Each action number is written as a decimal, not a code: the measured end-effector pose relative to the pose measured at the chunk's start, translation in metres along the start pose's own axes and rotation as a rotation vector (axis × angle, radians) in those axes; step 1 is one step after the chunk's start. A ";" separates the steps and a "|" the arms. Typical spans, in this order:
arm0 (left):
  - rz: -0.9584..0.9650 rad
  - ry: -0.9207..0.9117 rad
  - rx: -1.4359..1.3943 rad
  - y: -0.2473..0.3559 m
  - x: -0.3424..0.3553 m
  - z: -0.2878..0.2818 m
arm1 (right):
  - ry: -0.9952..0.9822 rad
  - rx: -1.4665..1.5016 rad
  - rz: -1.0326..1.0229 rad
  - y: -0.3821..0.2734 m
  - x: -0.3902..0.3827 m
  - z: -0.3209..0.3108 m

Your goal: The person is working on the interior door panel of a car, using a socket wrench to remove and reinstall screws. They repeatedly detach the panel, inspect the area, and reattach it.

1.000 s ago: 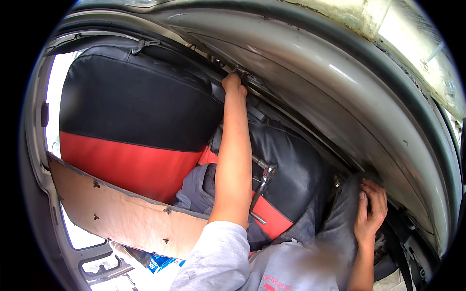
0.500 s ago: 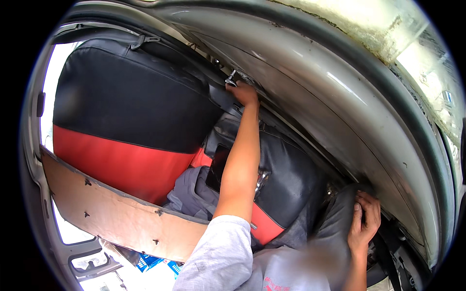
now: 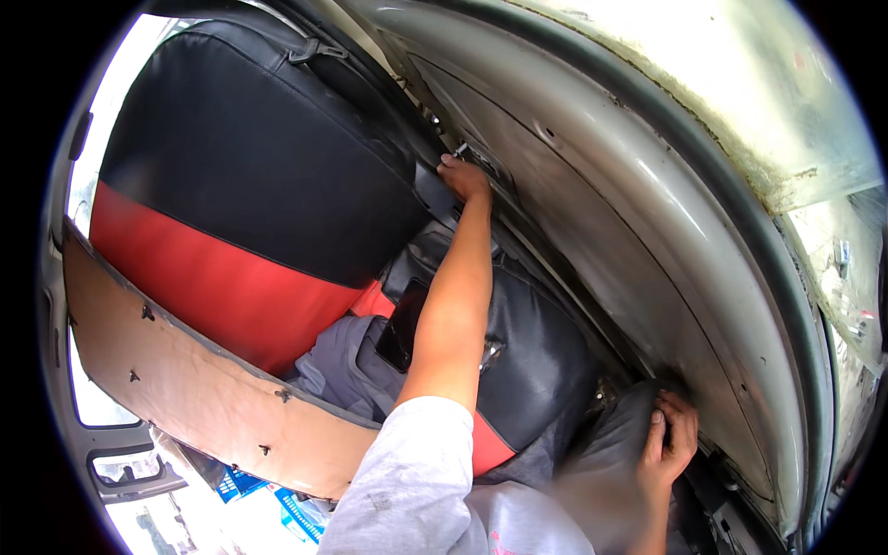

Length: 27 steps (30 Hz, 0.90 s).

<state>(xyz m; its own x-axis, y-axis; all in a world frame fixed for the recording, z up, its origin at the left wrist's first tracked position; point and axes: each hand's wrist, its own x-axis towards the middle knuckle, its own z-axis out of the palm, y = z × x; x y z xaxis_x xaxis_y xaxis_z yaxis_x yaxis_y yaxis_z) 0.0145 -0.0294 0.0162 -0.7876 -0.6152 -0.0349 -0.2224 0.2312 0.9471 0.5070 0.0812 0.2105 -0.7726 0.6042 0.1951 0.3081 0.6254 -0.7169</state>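
My left hand [image 3: 464,178] reaches far ahead along the side panel, its fingers closed round a ratchet wrench. Only the silver head of the ratchet wrench [image 3: 461,149] shows, at the panel's upper edge; the hand hides the rest. Beneath my left arm lies a black and red seat cushion [image 3: 536,361], with a dark phone [image 3: 401,326] and a crumpled grey cloth [image 3: 342,356] beside it. My right hand [image 3: 673,433] rests over my bent knee in dark grey trousers [image 3: 615,425], fingers loosely bent and holding no tool.
A black and red seat back [image 3: 259,157] fills the far left. In front of it stands a tan panel [image 3: 203,370] with several dark clips. The grey metal body panel [image 3: 592,194] curves along my right. Blue packets [image 3: 301,513] lie at lower left.
My view has shifted, so the seat and tan panel sit further left. The ratchet wrench's head has moved closer against the side panel. My right hand stays on the knee.
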 end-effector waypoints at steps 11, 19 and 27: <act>-0.500 -0.426 -0.431 0.038 0.014 -0.007 | -0.022 -0.058 0.000 0.003 0.005 0.001; 0.054 -0.011 -0.064 0.012 -0.020 -0.003 | -0.058 -0.086 -0.056 0.008 0.003 0.002; 0.073 0.050 -0.047 -0.015 0.017 0.009 | -0.072 -0.074 -0.088 0.005 0.007 0.001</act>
<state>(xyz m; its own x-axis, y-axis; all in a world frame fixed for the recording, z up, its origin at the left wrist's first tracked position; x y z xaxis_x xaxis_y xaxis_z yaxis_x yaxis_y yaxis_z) -0.0011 -0.0366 -0.0020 -0.7706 -0.6354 0.0497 -0.1373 0.2416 0.9606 0.5021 0.0882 0.2074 -0.8354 0.5100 0.2050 0.2753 0.7111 -0.6469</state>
